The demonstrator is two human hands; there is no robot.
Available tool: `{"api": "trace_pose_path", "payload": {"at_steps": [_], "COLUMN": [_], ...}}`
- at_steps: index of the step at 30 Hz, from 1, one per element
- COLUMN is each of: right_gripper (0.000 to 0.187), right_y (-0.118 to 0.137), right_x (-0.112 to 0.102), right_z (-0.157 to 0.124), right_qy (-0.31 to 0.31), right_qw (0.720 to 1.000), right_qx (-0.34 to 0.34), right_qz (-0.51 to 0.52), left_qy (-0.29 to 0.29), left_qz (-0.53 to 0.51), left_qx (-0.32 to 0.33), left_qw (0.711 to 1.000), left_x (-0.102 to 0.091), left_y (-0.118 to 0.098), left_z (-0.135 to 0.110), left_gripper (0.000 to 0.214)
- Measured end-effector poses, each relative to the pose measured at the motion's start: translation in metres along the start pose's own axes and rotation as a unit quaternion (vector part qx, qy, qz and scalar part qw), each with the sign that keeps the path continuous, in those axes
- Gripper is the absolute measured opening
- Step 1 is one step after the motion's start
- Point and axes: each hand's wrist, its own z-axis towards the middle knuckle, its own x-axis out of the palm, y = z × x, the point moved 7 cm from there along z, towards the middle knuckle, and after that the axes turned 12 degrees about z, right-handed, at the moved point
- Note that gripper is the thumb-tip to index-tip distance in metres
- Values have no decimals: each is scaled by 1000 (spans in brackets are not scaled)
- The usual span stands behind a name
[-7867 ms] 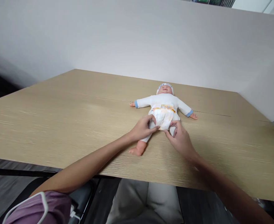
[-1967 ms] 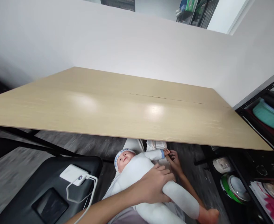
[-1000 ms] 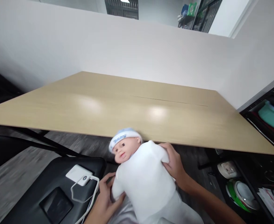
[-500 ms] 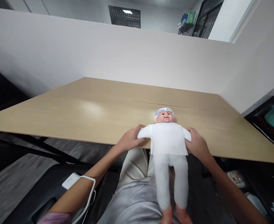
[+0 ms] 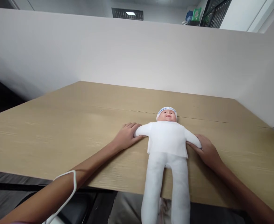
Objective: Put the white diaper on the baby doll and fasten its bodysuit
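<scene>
A baby doll (image 5: 167, 140) in a white suit and a white cap lies face up on the wooden table (image 5: 69, 130), its head pointing away from me. Its legs (image 5: 165, 189) hang over the near edge. My left hand (image 5: 126, 136) lies on the table at the end of the doll's sleeve on the left, fingers round the sleeve end. My right hand (image 5: 207, 151) holds the sleeve end on the right, with the doll's arm lying over my fingers.
A white partition wall (image 5: 137, 56) runs behind the table and round its right side. A white cable (image 5: 67, 186) loops over my left forearm. My grey trousers (image 5: 125, 211) show below the table edge. A shelf with packets (image 5: 196, 14) stands beyond the wall.
The doll, earlier on the table in a nappy, then on my lap, now wears white trousers. In the last half second I moved it further onto the table and laid it flat.
</scene>
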Motion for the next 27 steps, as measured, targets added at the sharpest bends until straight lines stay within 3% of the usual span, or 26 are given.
{"api": "trace_pose_path", "payload": {"at_steps": [5, 13, 20, 27], "right_gripper": [35, 45, 58, 62], "right_y": [-15, -50, -88, -102], "right_x": [20, 28, 26, 31], "right_z": [58, 143, 153, 157], "right_qy": [-10, -69, -91, -78], "right_qw": [999, 994, 993, 997], "right_qx": [-25, -56, -25, -13], "right_qz": [-19, -57, -66, -26], "left_qy": [-38, -109, -104, -90], "left_qz": [43, 63, 13, -4], "left_qx": [-23, -85, -121, -143], "left_qw": [998, 988, 987, 986], "left_x": [19, 35, 47, 42], "left_y": [34, 77, 108, 103], "left_z": [47, 118, 126, 119], "left_gripper": [56, 63, 54, 59]}}
